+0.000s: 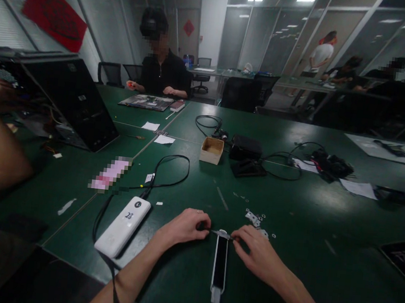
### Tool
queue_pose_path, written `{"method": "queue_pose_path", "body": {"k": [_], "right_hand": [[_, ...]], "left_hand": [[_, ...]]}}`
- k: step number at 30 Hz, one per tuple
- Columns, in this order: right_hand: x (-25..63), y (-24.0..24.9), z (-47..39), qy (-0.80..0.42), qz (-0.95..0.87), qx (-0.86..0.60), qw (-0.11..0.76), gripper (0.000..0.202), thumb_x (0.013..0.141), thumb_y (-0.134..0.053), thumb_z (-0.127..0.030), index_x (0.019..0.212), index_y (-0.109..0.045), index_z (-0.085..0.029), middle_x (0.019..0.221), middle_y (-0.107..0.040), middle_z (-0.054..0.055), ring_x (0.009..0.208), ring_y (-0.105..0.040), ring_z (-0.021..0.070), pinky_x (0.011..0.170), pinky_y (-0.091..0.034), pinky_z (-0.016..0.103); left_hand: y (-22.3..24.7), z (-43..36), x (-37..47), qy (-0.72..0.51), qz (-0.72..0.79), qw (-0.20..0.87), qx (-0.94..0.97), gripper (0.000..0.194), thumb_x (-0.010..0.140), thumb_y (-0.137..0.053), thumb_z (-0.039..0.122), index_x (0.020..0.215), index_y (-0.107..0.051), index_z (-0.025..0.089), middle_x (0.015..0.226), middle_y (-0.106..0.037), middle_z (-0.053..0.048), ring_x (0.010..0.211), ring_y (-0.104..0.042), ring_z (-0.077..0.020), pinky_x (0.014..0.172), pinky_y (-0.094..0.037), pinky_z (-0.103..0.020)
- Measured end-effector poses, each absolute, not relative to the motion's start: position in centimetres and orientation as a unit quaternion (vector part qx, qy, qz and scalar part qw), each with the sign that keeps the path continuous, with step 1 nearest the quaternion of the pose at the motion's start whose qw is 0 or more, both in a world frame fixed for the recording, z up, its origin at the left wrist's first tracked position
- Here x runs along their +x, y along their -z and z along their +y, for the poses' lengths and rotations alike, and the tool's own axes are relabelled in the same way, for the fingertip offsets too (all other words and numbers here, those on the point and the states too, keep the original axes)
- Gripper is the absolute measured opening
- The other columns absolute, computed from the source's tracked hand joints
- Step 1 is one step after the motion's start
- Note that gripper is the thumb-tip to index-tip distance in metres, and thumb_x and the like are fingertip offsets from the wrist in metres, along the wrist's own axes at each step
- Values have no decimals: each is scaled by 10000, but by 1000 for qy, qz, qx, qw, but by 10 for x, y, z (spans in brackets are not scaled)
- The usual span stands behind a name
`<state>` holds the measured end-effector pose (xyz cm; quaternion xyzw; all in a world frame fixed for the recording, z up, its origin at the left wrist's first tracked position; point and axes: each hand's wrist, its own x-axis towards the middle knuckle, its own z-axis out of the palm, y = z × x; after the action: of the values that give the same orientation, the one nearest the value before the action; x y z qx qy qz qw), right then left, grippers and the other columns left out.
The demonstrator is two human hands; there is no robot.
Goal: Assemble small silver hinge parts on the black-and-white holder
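In front of me on the green table lies a long, narrow black bar with a pale frame (220, 264); a light tab sticks out at its near end. My left hand (192, 226) is closed in a pinch at the left of the bar's far end. Something thin and dark reaches from its fingertips to that end, too small to name. From the other side, my right hand (255, 247) pinches at the same end, and what lies between its fingertips is hard to see. Small metal pieces and rings (253, 218) lie scattered just beyond my right hand.
Left of my arms lies a white power bank (124, 227) marked 28, with a black cable. A small open box (211, 151) stands farther back beside a black case (245, 148). An opened computer tower (74, 99), with a person's arm (1, 169) at it, occupies the left.
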<state>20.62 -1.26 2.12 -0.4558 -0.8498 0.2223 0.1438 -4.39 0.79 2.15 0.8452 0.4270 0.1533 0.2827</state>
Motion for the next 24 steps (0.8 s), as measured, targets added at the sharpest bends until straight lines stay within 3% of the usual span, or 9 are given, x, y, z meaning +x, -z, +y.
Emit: {"method": "queue_pose_path", "body": {"k": [13,24], "right_hand": [[200,-11,-16,-233,-839,-453,189,182,891,-468,-217,913,-645,-179,847,-632,59,780,-601,182,687,-508,317],[198,1,-24,-233,-826,-447,251,213,921,-436,-268,895,-631,-189,813,-624,57,739,-594,179,654,-507,321]], "left_hand": [[-19,6,-35,-155,420,326,832,111,828,-629,188,933,-658,167,777,-631,9,669,-579,-111,609,-415,-178],[-12,2,-27,-175,401,275,856,135,891,-581,263,955,-654,170,893,-688,-26,829,-639,-158,748,-454,-229]]}}
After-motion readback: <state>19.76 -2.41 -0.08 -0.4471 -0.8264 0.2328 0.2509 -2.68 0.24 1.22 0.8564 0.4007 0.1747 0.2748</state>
